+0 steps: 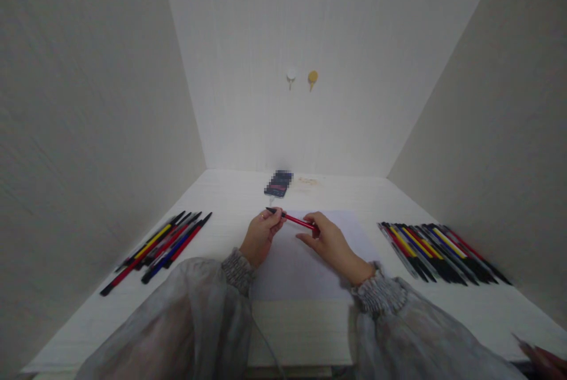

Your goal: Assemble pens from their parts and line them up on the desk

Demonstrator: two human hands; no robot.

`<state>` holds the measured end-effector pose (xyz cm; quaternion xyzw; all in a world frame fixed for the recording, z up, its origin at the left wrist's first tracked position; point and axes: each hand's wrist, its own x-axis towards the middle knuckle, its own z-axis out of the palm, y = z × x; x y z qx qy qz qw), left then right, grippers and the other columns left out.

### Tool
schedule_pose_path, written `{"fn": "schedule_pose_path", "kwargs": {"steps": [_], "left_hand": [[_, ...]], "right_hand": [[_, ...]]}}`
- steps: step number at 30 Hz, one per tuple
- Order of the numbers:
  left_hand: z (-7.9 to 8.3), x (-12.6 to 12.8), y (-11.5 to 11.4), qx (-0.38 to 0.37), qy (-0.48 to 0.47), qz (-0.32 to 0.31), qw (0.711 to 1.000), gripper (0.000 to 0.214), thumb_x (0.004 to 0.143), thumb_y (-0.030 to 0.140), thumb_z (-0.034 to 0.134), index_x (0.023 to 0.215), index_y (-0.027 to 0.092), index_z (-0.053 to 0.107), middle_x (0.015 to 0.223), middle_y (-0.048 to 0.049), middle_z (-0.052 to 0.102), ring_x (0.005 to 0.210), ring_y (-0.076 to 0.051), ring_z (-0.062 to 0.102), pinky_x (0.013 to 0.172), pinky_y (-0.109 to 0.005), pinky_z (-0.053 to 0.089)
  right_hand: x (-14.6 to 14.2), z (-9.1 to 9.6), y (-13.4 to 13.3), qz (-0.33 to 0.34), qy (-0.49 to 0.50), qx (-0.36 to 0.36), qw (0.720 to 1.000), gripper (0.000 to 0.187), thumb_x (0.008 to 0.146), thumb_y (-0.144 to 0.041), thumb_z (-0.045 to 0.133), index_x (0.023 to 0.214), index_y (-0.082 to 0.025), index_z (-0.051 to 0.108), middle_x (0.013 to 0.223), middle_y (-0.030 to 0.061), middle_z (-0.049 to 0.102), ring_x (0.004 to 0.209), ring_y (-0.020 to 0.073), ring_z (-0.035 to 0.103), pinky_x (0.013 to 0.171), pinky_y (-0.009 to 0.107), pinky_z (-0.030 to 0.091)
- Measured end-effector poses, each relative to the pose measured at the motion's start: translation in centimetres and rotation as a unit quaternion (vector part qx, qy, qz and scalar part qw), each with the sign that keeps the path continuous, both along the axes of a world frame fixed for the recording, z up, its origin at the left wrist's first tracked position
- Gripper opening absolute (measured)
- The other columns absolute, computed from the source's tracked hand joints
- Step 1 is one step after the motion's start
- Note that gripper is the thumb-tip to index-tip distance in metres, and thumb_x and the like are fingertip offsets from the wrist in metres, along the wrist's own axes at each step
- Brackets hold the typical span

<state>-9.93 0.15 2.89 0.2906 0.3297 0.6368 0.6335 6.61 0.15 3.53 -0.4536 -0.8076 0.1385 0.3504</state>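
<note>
A slim red pen with a black end is held slanting above a white sheet of paper. The fingers of my left hand pinch it near its black end. At the red end, my right hand curls loosely around the pen, with the thumb held apart from the index finger. Part of that end is hidden by the fingers. Both hands are over the upper part of the sheet.
A loose pile of pens lies on the left of the white table. Several pens in a row lie on the right. A phone rests behind my hands. Two hooks are on the back wall. A cable hangs in front.
</note>
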Motion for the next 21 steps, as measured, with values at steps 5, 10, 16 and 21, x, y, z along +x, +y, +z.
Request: {"fn": "schedule_pose_path", "kwargs": {"steps": [5, 10, 16, 21], "left_hand": [[-0.05, 0.03, 0.14, 0.003, -0.002, 0.007, 1.0, 0.012, 0.063, 0.018, 0.065, 0.07, 0.011, 0.058, 0.071, -0.0005, 0.057, 0.062, -0.005, 0.053, 0.062, -0.014, 0.043], [-0.06, -0.02, 0.06, 0.011, 0.0, -0.012, 1.0, 0.011, 0.064, 0.019, 0.064, 0.071, 0.012, 0.058, 0.073, -0.0006, 0.058, 0.064, -0.005, 0.053, 0.064, -0.015, 0.043], [-0.29, -0.04, 0.24, 0.003, 0.01, 0.0, 1.0, 0.009, 0.066, 0.017, 0.062, 0.07, 0.012, 0.057, 0.074, -0.0012, 0.058, 0.064, -0.005, 0.053, 0.065, -0.015, 0.044], [-0.26, 0.06, 0.24, -0.006, 0.006, 0.008, 1.0, 0.007, 0.066, 0.015, 0.061, 0.07, 0.012, 0.057, 0.073, -0.001, 0.058, 0.063, -0.005, 0.053, 0.064, -0.014, 0.044]], "right_hand": [[0.32, -0.14, 0.2, -0.004, -0.006, 0.002, 1.0, 0.015, 0.077, -0.029, 0.046, 0.081, -0.017, 0.055, 0.07, 0.0022, 0.057, 0.06, 0.0122, 0.049, 0.056, 0.022, 0.036], [0.39, 0.02, 0.52, 0.037, 0.047, -0.087, 0.994, 0.026, 0.081, -0.032, 0.038, 0.067, -0.017, 0.055, 0.054, -0.0014, 0.053, 0.049, 0.0092, 0.046, 0.051, 0.02, 0.034], [0.07, -0.02, 0.45, 0.054, 0.061, -0.129, 0.988, 0.026, 0.08, -0.033, 0.039, 0.067, -0.016, 0.054, 0.052, -0.0028, 0.051, 0.044, 0.0071, 0.041, 0.046, 0.019, 0.031], [-0.01, -0.19, 0.38, 0.067, 0.065, -0.15, 0.984, 0.024, 0.08, -0.033, 0.038, 0.072, -0.016, 0.054, 0.055, -0.0019, 0.052, 0.044, 0.0075, 0.044, 0.045, 0.019, 0.032]]}}
